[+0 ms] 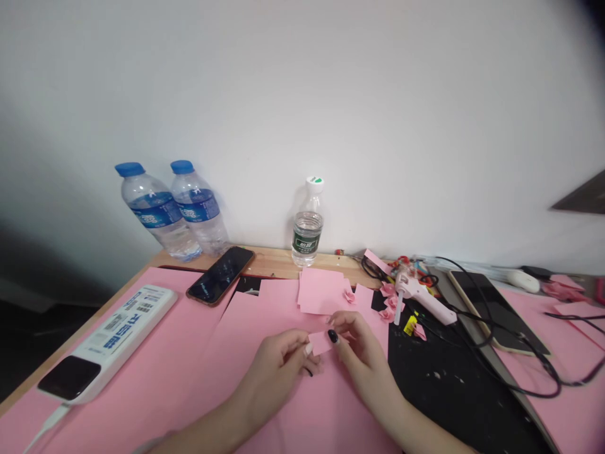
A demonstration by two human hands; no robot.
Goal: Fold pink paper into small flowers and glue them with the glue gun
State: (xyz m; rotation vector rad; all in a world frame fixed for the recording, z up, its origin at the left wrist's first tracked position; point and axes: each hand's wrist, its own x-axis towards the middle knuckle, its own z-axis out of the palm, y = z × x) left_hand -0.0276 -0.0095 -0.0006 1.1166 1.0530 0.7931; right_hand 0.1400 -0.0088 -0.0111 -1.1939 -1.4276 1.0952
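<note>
Head view: my left hand (271, 378) is over the pink paper sheets (246, 334), its fingers (302, 359) closed on the left edge of a small square of pink paper (321, 343). The square looks flat and sits between my hands, just above the sheets. My right hand (363, 359) pinches its other edge, those fingers (343, 328) bent inward. Beyond them, small folded paper flowers (387, 301) lie beside a pink hot glue gun (418, 293), at the edge of a black mat (454, 391).
</note>
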